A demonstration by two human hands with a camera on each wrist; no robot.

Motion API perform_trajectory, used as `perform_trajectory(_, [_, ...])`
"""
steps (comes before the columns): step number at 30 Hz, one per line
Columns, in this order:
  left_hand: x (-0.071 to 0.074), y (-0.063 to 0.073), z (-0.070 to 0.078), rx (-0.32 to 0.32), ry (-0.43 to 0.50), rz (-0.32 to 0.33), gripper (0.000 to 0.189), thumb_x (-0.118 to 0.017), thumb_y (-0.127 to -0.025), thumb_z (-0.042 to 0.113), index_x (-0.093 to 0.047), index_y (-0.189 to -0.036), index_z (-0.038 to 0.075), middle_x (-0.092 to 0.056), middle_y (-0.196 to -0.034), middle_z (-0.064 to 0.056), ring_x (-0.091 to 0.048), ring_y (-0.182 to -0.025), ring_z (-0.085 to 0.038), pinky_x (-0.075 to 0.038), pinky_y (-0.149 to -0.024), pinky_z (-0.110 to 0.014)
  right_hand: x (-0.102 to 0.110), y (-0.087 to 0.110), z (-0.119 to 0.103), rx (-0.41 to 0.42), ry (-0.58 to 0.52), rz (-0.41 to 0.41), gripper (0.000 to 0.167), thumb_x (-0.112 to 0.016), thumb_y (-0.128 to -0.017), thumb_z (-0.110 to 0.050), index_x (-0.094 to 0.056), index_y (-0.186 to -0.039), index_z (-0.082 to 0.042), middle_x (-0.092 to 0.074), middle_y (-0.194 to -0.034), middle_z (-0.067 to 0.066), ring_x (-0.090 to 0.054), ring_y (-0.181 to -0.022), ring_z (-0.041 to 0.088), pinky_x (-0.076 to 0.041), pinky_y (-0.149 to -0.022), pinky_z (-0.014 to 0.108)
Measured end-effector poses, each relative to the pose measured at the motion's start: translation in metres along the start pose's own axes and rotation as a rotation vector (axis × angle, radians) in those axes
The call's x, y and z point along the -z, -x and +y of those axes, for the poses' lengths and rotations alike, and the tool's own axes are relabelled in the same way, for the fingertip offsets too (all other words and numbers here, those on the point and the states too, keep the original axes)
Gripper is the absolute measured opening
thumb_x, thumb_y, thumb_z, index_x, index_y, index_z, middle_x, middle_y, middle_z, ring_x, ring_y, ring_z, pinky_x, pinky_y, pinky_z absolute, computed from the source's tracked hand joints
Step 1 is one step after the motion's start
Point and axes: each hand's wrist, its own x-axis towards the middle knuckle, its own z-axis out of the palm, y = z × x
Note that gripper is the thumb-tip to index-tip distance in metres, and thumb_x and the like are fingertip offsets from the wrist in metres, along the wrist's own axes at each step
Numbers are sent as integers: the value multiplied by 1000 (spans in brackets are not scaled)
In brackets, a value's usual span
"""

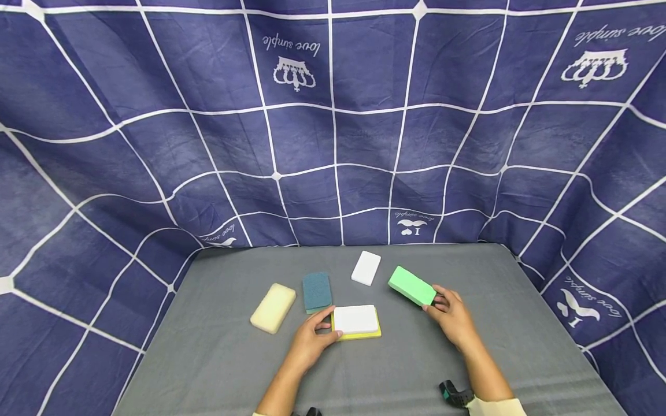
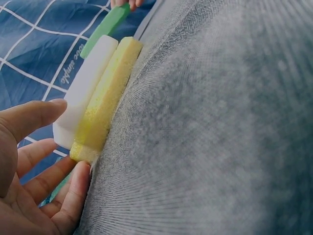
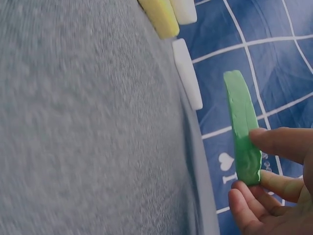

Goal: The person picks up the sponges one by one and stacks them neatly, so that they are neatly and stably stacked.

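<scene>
A white sponge (image 1: 355,319) lies flat on top of a yellow sponge (image 1: 368,334), whose edges show around it. My left hand (image 1: 310,341) is at their left end, with thumb and forefinger pinching the end of the white sponge; in the left wrist view the other fingertips (image 2: 82,169) are by the end of the yellow one. Further right, a green block-shaped sponge (image 1: 411,284) is gripped at its near right end by my right hand (image 1: 454,316). The right wrist view shows this green sponge (image 3: 243,129) raised off the table, thumb on one face, fingers at its lower end.
A second white sponge (image 1: 366,268) lies toward the back, between the stack and the green sponge. Left of the stack are a dark teal scouring sponge (image 1: 317,292) and a cream sponge (image 1: 273,308). A blue checked curtain (image 1: 364,138) hangs behind the grey-covered table (image 1: 218,341).
</scene>
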Motion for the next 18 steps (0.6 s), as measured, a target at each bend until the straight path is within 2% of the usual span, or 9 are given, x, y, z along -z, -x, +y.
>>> perform_trajectory(8, [0,1,0,-20,-2,1,64,-84,-81,21,-61,-141,18,-55,-145,-19,-63,-117,-35,-57,-76,-30,-10,5,-2,56,-27,-35,66,-76,-91,-19,-47,-149,-6,-51,-138,16,-60,-123,33,-52,-98,25])
perform_trajectory(13, [0,2,0,-30,7,1,64,-84,-81,20,-61,-141,18,-55,-145,-19,-63,-117,-35,-56,-74,-25,-19,8,-7,94,-72,-66,65,-76,-91,-17,-48,-148,-4,-50,-139,17,-59,-124,33,-52,-102,32])
perform_trajectory(18, [-1,0,0,-27,1,9,64,-84,-81,19,-62,-140,17,-56,-144,-19,-64,-116,-34,-55,-74,-25,-27,10,-13,157,-102,-78,63,-77,-89,-11,-51,-145,-1,-52,-137,18,-58,-122,32,-51,-104,39])
